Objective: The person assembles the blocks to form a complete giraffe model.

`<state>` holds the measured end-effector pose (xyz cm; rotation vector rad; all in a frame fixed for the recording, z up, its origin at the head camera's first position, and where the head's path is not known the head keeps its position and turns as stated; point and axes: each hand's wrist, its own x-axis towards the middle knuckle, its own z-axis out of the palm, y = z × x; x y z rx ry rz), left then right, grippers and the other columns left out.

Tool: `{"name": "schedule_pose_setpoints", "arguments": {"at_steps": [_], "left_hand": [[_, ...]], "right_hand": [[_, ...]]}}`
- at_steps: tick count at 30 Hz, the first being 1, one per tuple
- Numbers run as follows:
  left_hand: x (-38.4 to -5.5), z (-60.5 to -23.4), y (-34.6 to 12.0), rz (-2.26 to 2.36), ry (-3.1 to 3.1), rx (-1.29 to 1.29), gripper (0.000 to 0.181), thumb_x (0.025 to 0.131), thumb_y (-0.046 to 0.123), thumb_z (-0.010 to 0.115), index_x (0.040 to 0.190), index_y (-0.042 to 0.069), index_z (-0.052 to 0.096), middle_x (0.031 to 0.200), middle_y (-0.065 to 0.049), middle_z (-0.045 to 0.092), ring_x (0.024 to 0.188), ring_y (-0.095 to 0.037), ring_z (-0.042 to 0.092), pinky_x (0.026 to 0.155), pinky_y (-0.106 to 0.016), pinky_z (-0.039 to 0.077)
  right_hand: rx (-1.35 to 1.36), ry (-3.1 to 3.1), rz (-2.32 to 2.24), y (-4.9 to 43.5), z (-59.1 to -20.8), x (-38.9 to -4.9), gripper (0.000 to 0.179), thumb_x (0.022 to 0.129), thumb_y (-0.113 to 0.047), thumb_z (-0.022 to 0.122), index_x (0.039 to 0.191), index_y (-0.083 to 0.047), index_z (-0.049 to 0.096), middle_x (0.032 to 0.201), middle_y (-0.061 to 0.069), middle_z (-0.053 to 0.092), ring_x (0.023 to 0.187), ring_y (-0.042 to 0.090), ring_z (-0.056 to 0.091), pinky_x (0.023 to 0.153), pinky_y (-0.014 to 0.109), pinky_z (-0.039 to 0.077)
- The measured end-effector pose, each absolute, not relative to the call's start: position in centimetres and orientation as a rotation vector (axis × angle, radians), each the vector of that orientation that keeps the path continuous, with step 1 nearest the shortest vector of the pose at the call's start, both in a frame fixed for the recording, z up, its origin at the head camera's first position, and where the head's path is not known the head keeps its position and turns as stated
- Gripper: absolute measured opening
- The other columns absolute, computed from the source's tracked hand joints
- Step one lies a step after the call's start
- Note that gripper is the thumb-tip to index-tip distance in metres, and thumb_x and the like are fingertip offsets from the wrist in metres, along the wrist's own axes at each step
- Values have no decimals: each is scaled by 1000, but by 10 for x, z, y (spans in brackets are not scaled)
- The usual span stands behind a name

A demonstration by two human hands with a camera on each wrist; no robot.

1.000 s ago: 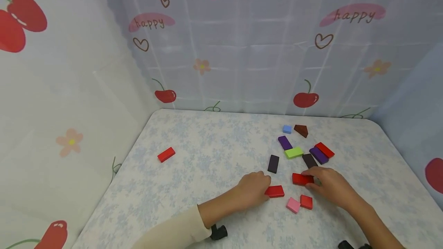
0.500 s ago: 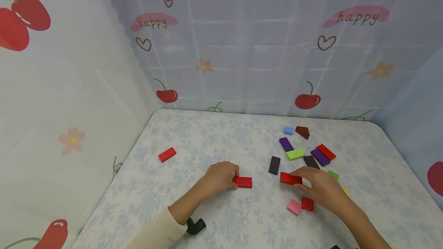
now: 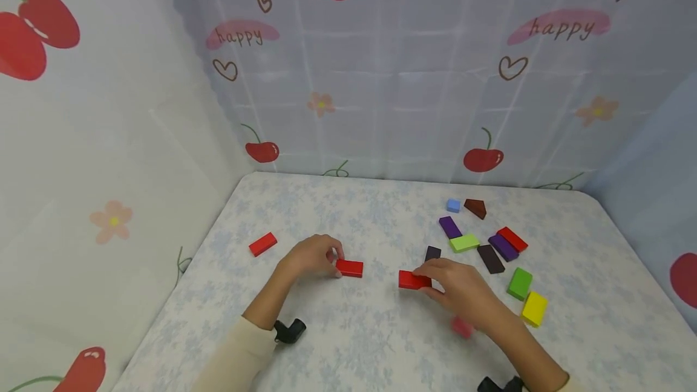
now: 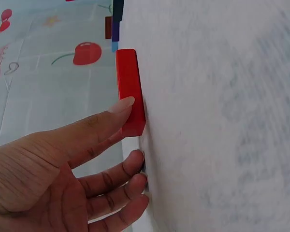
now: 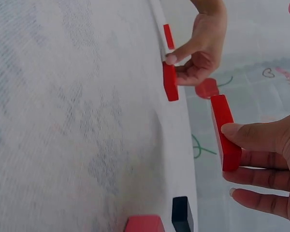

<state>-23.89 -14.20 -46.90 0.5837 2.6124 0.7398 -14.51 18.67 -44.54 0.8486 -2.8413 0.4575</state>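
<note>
My left hand (image 3: pixel 311 256) pinches a red rectangular block (image 3: pixel 350 268) by its left end, thumb on the near side, close over the table. In the left wrist view the thumb lies along that red block (image 4: pixel 129 82) and the other fingers curl loosely below. To the right, my right hand (image 3: pixel 454 286) holds another red rectangular block (image 3: pixel 412 280) between thumb and fingers. The right wrist view has this red block (image 5: pixel 224 130) raised off the tabletop. A third red block (image 3: pixel 263 244) lies alone at the left of the table.
Right of my hands lie a black block (image 3: pixel 432 253), a dark block (image 3: pixel 491 259), purple block (image 3: pixel 503 247), lime block (image 3: pixel 464 243), green block (image 3: pixel 520 284) and yellow block (image 3: pixel 535 309). A pink block (image 3: pixel 461 326) is partly behind my right arm. Patterned curtains (image 3: pixel 381 77) enclose the table.
Both hands have moved left across the table, each with its red block. The left hand has also gone farther back. The green and yellow blocks have come out from behind the right arm.
</note>
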Motion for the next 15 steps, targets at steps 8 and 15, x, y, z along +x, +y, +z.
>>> {"name": "schedule_pose_setpoints", "arguments": {"at_steps": [8, 15], "left_hand": [[-250, -475, -162, 852, 2533, 576, 22, 78, 16, 89, 94, 16, 72, 75, -2, 60, 70, -16, 54, 65, -32, 45], [-258, -469, -171, 908, 2460, 623, 21, 82, 19, 86, 98, 13, 74, 79, -3, 62, 73, -17, 56, 67, -31, 47]], "right_hand": [[1027, -2804, 440, 150, -458, -152, 29, 80, -17, 87, 108, -17, 78, 104, -1, 74, 97, 17, 70, 76, 34, 59], [1075, -2787, 440, 125, -463, -159, 27, 81, -20, 86, 107, -17, 78, 101, -4, 74, 93, 14, 70, 73, 31, 58]]}}
